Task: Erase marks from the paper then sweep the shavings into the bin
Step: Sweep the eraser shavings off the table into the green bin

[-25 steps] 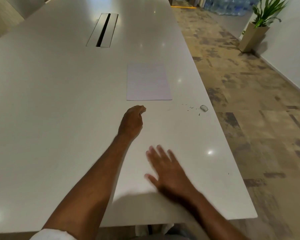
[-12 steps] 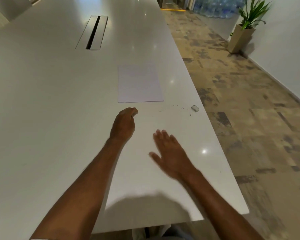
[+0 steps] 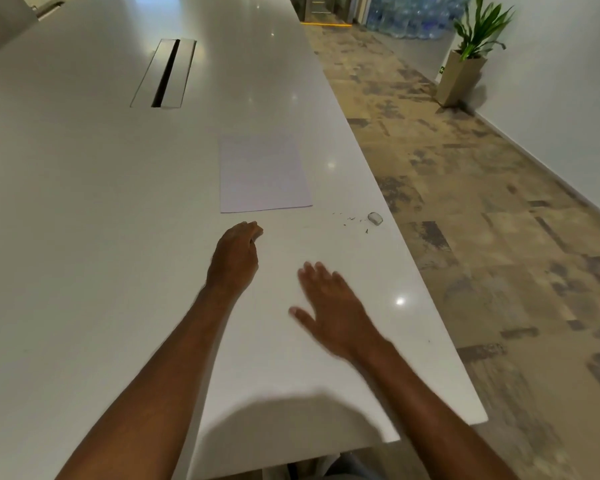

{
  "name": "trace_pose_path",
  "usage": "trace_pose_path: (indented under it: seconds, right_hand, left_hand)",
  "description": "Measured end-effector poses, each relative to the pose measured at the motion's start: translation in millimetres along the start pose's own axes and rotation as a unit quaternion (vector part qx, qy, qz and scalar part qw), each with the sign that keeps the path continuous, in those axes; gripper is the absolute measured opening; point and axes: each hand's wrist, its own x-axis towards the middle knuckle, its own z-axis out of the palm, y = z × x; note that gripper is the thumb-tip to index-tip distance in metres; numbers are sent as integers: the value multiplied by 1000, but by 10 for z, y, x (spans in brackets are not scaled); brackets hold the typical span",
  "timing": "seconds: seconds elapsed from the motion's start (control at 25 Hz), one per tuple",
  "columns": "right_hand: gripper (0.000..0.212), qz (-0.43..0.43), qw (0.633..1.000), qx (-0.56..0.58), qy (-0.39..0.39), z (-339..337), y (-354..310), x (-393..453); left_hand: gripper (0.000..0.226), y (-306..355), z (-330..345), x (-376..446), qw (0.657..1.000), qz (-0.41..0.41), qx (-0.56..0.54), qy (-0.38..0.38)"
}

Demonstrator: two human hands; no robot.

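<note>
A pale sheet of paper (image 3: 264, 173) lies flat on the long white table (image 3: 84, 237). To its right, near the table's right edge, sits a small white eraser (image 3: 375, 218) with dark shavings (image 3: 350, 220) scattered just left of it. My left hand (image 3: 235, 259) rests on the table just below the paper, fingers curled in, nothing visible in it. My right hand (image 3: 333, 308) hovers flat over the table with fingers spread, below and left of the eraser. No bin is in view.
A cable slot (image 3: 165, 72) is set into the table farther back. The table's right edge drops to a patterned floor (image 3: 482, 220). A potted plant (image 3: 465, 64) stands by the white wall at the far right.
My right hand has moved forward over the table towards the shavings. The left hand keeps its place below the paper. The view has shifted slightly.
</note>
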Motion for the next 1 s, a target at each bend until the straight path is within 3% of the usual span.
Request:
trace_pose_path:
  seconds: [0.12, 0.2, 0.28, 0.4, 0.52, 0.6, 0.68, 0.72, 0.76, 0.8, 0.84, 0.92, 1.0]
  right_hand:
    - [78, 86, 995, 55, 18, -219, 287, 57]
    - [73, 107, 988, 75, 83, -245, 219, -337]
    - [73, 201, 966, 70, 144, -197, 207, -859]
    - [88, 404, 906, 85, 91, -96, 301, -1213]
    - [91, 404, 908, 74, 83, -26, 303, -910]
    - [79, 350, 928, 86, 94, -4, 356, -502]
    - [70, 271, 940, 186, 94, -81, 392, -96]
    - [66, 238, 927, 270, 106, -203, 387, 25]
    - [61, 224, 892, 366, 143, -330, 372, 67]
    - [55, 219, 854, 434, 186, -440, 352, 28]
    - [50, 229, 836, 446, 225, -508, 324, -98]
    - [53, 290, 854, 344, 261, -505, 274, -508]
    - [77, 369, 895, 194, 156, -308, 207, -924]
  left_hand:
    - [35, 65, 80, -130, 990, 57, 128, -30]
    - [59, 195, 172, -343, 977, 45, 195, -75]
    - [75, 346, 312, -563, 968, 49, 225, -99]
    - [81, 626, 445, -725, 961, 57, 235, -136]
    - [78, 917, 620, -739, 963, 54, 220, -147]
    - [69, 1162, 738, -679, 979, 62, 110, -161]
    - [62, 1377, 788, -579, 974, 6, -126, -188]
    - [60, 1430, 778, -521, 947, -43, -255, -192]
    - [60, 1418, 758, -483, 921, -78, -334, -182]
    - [58, 1365, 699, -457, 919, -82, -351, -163]
    - [57, 1253, 634, -432, 943, -58, -300, -133]
    - [55, 936, 548, -390, 995, 25, -66, -68]
    - [57, 670, 494, -388, 986, 41, 150, -55]
